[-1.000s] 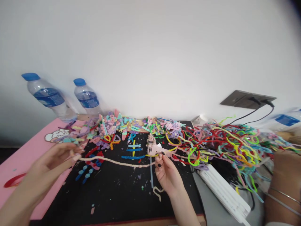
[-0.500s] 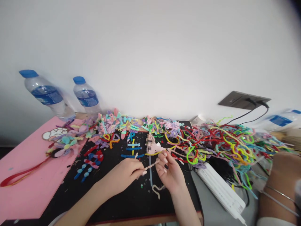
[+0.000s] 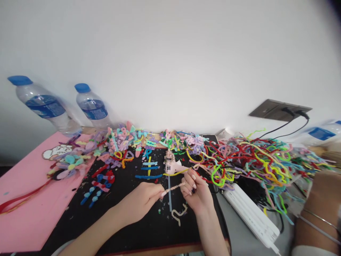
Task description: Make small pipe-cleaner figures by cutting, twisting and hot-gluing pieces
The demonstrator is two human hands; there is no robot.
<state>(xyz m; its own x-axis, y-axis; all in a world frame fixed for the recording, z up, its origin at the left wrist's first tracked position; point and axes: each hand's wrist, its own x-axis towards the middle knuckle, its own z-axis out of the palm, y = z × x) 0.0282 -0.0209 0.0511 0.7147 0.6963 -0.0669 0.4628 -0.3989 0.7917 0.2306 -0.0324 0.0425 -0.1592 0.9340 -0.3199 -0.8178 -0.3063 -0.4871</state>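
Note:
Between my two hands stretches a beige, twisted pipe cleaner. My left hand pinches its left end between thumb and fingers. Curled fingers of my right hand hold the other end. Just below lies a bent cream pipe cleaner on the black mat. A pale pink glue gun sits beyond my hands, and a translucent bluish stick lies in front of it. To the left, blue and yellow pipe cleaners are laid across each other.
Finished pipe-cleaner pieces line the wall. A tangle of loose pipe cleaners spreads right, behind a white power strip. Bottles stand at back left by pink board. Another person's arm rests at far right.
My hands have drawn slightly apart, so more of the beige pipe cleaner shows between them. The right hand has moved a little right. The view has shifted slightly.

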